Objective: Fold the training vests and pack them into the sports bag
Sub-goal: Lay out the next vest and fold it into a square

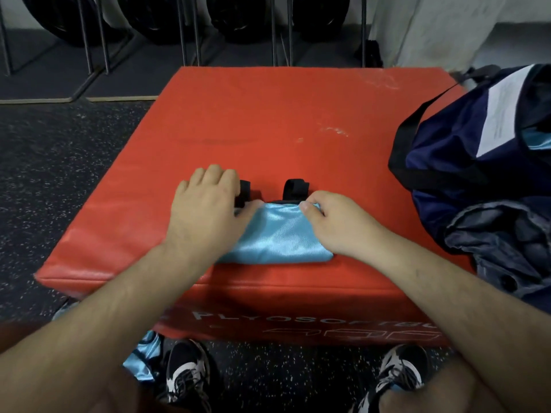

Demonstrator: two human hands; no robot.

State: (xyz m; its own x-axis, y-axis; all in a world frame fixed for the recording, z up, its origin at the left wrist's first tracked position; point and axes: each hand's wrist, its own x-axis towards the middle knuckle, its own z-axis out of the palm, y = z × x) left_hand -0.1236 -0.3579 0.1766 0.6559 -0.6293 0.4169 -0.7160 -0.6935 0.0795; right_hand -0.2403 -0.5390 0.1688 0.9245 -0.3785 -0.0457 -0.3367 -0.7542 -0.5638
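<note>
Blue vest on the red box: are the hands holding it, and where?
Yes. Both hands grip the folded blue vest at its far edge: left hand at the left corner by the black straps, right hand pinching the right corner.

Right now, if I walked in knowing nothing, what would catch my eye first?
The big red padded box fills the middle of the view. At its near edge lies a shiny light blue vest, folded small, with the left hand and right hand pinching its far edge. A dark navy sports bag sits open at the right.
</note>
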